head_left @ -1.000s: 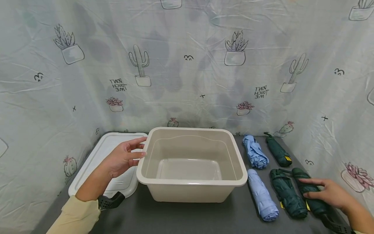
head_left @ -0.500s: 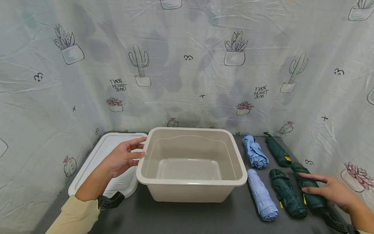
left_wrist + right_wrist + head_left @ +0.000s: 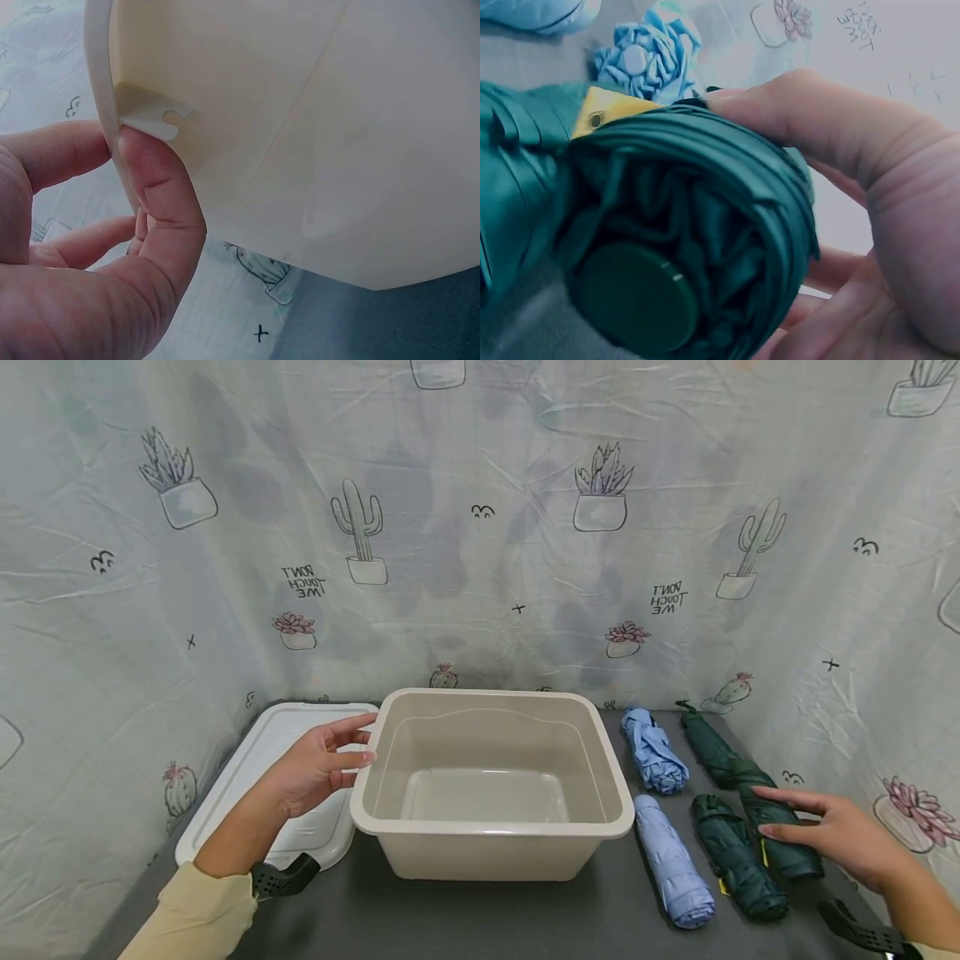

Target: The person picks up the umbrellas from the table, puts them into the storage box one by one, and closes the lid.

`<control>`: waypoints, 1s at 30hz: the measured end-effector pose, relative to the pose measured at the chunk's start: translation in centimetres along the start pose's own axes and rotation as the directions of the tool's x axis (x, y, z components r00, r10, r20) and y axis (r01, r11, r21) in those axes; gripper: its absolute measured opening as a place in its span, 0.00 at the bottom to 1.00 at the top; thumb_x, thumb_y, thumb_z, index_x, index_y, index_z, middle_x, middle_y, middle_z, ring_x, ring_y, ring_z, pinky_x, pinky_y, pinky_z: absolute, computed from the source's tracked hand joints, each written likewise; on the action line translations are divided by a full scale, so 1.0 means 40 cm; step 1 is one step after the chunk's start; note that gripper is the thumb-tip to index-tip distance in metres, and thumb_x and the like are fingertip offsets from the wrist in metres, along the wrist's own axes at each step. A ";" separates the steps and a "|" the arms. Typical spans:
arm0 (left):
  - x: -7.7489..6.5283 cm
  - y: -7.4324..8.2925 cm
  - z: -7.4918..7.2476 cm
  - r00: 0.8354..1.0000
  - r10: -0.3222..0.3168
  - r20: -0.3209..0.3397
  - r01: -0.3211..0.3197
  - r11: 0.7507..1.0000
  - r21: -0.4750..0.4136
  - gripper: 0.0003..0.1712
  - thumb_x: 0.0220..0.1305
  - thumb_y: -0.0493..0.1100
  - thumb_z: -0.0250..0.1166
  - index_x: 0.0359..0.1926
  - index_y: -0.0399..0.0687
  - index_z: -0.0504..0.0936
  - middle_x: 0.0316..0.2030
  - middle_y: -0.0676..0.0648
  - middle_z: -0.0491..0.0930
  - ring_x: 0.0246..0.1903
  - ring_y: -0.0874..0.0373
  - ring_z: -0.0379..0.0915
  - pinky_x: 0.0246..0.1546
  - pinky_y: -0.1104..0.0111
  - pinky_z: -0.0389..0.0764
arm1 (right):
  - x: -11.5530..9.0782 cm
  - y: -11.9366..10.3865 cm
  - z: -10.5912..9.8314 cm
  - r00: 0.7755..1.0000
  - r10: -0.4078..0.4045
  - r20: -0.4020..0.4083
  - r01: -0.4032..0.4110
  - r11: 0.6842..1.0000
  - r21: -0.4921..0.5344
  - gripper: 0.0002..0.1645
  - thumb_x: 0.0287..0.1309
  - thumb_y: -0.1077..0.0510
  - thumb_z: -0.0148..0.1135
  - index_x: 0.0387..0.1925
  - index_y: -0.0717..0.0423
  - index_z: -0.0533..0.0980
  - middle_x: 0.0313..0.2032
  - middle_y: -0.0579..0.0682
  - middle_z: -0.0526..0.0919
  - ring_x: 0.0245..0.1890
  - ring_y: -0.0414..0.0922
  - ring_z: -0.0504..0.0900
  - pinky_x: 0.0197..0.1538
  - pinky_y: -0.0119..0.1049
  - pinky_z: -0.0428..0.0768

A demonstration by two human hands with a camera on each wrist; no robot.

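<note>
My left hand pinches the left rim of a beige plastic storage bin; the left wrist view shows thumb and fingers on either side of that rim. At the right, my right hand holds a dark green folded umbrella around its side. Its round end cap faces the right wrist camera. A second green folded umbrella lies just left of it. Behind, a third green one has its near end close against or under the held one. Two blue folded umbrellas lie beside the bin.
A white lid lies flat on the grey table, left of the bin and partly behind my left hand. A curtain printed with cacti hangs close behind the table and along both sides.
My right hand has shifted the green umbrella away from me and slightly left, so its far end now meets the back green umbrella. My left hand stays on the bin's rim.
</note>
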State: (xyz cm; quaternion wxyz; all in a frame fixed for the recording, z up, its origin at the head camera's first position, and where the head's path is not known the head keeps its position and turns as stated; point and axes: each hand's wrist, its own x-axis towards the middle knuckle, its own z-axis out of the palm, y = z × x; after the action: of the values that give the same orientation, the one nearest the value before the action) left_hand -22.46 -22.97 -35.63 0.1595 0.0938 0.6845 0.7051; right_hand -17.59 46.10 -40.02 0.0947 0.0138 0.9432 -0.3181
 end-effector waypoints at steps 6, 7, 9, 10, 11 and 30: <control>0.000 0.000 0.000 1.000 0.003 0.005 -0.003 1.000 -0.005 0.45 0.69 0.34 0.66 0.80 0.38 0.54 0.52 0.45 0.73 0.45 0.59 0.84 0.46 0.63 0.89 | 0.006 -0.026 0.005 1.000 0.002 -0.009 -0.002 1.000 0.015 0.47 0.66 0.41 0.66 0.76 0.60 0.61 0.74 0.79 0.52 0.66 0.82 0.58 0.53 0.73 0.76; 0.000 0.000 0.000 1.000 0.004 0.008 -0.004 1.000 -0.006 0.45 0.69 0.34 0.66 0.80 0.38 0.54 0.52 0.45 0.73 0.45 0.59 0.84 0.46 0.63 0.89 | 0.005 -0.029 0.005 1.000 -0.008 -0.008 0.008 1.000 0.029 0.46 0.67 0.42 0.66 0.76 0.60 0.61 0.74 0.79 0.53 0.67 0.82 0.58 0.54 0.73 0.75; 0.001 -0.001 0.000 1.000 0.006 0.013 -0.005 1.000 -0.007 0.45 0.69 0.34 0.66 0.80 0.38 0.53 0.53 0.45 0.73 0.45 0.59 0.84 0.46 0.63 0.89 | 0.004 -0.034 0.006 0.999 -0.032 -0.005 0.032 0.998 0.059 0.44 0.68 0.45 0.65 0.77 0.58 0.62 0.74 0.77 0.54 0.67 0.81 0.57 0.54 0.74 0.75; 0.002 -0.001 0.000 1.000 0.006 0.014 -0.006 1.000 -0.007 0.45 0.69 0.34 0.66 0.80 0.38 0.53 0.53 0.45 0.73 0.45 0.59 0.84 0.46 0.63 0.89 | 0.004 -0.037 0.005 0.999 -0.042 -0.003 0.042 0.996 0.076 0.42 0.69 0.46 0.65 0.77 0.57 0.62 0.75 0.75 0.55 0.68 0.80 0.57 0.55 0.74 0.74; 0.003 -0.002 0.000 1.000 0.007 0.016 -0.007 1.000 -0.006 0.45 0.69 0.34 0.66 0.80 0.38 0.54 0.53 0.45 0.73 0.45 0.58 0.84 0.46 0.63 0.89 | 0.004 -0.041 0.005 0.999 -0.052 -0.002 0.052 0.994 0.093 0.42 0.69 0.47 0.65 0.77 0.55 0.62 0.75 0.73 0.56 0.69 0.80 0.56 0.56 0.74 0.73; 0.004 -0.006 -0.002 1.000 0.011 0.010 -0.011 1.000 0.004 0.45 0.69 0.34 0.66 0.80 0.38 0.53 0.53 0.45 0.73 0.45 0.59 0.85 0.46 0.63 0.88 | 0.040 -0.121 0.001 0.992 -0.121 -0.031 0.124 0.986 0.116 0.40 0.67 0.47 0.67 0.75 0.51 0.66 0.70 0.49 0.68 0.70 0.75 0.59 0.55 0.49 0.82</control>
State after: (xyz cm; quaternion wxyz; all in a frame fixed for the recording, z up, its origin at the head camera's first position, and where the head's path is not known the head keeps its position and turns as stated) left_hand -22.61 -22.98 -35.88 0.1588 0.1012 0.6847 0.7041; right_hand -19.58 42.14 -37.47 0.0626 -0.0347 0.9230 -0.3781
